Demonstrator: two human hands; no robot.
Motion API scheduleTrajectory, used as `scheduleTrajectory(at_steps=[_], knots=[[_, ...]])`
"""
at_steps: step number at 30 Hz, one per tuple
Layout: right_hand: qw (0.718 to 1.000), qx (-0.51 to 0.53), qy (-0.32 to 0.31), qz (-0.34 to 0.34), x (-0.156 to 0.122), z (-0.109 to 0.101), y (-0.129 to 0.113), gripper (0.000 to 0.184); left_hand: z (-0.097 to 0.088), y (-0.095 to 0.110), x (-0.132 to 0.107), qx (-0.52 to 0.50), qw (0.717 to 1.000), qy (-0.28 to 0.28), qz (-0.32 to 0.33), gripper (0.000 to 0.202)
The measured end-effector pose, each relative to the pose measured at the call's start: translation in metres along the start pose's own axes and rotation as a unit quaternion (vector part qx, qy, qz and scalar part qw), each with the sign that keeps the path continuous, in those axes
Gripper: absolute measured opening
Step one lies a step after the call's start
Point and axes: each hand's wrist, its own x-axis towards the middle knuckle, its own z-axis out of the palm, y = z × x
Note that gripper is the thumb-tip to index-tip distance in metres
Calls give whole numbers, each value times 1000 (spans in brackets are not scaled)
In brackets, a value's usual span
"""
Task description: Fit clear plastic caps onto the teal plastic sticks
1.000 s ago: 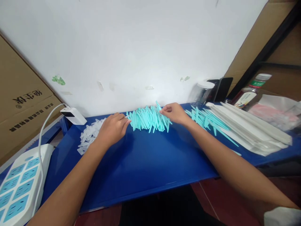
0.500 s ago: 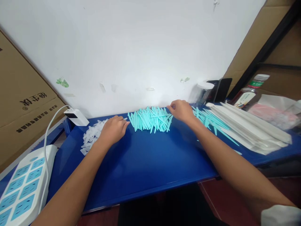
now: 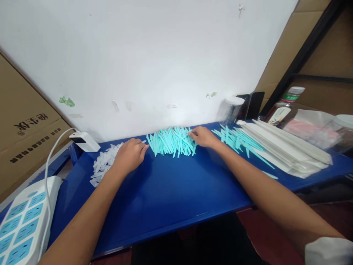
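A heap of thin turquoise plastic sticks (image 3: 171,141) lies at the back of the blue table (image 3: 165,195), near the white wall. My left hand (image 3: 129,154) rests palm down just left of the heap, fingers curled, their tips close to the sticks; I cannot see anything in it. My right hand (image 3: 202,136) is at the heap's right end, fingertips pinched together on the sticks there. A pile of small clear plastic caps (image 3: 103,163) sits left of my left hand.
More turquoise sticks (image 3: 238,140) lie to the right beside a stack of long white sleeves (image 3: 284,152). A clear jar (image 3: 231,109), a dark phone (image 3: 252,103) and a bottle (image 3: 284,106) stand behind. A white power strip (image 3: 23,221) and charger (image 3: 84,141) lie left, with cardboard boxes (image 3: 24,136).
My right hand went from the heap's top to its right side and came back to the right end. My left hand stayed beside the heap. The camera shifted slightly.
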Motion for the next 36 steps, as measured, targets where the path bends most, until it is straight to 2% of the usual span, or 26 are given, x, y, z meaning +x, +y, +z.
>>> scheduleTrajectory(at_steps=[4,7,9,13,19,24,28,31,36], knots=[[1000,17,6,8,1,10,-2,42,1,1,0,2,1000,2,5,49],[997,1,71,38,6,20,-4,43,1,2,0,3,1000,6,6,48],[995,-26,93,33,9,24,-6,40,1,2,0,3,1000,5,8,48],[996,-47,76,21,13,23,-9,48,1,1,0,-1,1000,3,5,48],[997,-42,50,36,11,6,-2,59,2,0,0,-4,1000,1,3,47],[983,-105,85,127,4,-14,10,63,2,0,1,-1,1000,-5,-4,48],[980,-110,3,168,-1,-14,13,70,2,0,1,-2,1000,-11,-7,48],[980,-110,-36,164,1,-5,14,59,2,0,0,-6,1000,-14,-5,47],[980,-109,-26,163,5,1,20,38,2,0,0,-16,1000,-13,-5,48]])
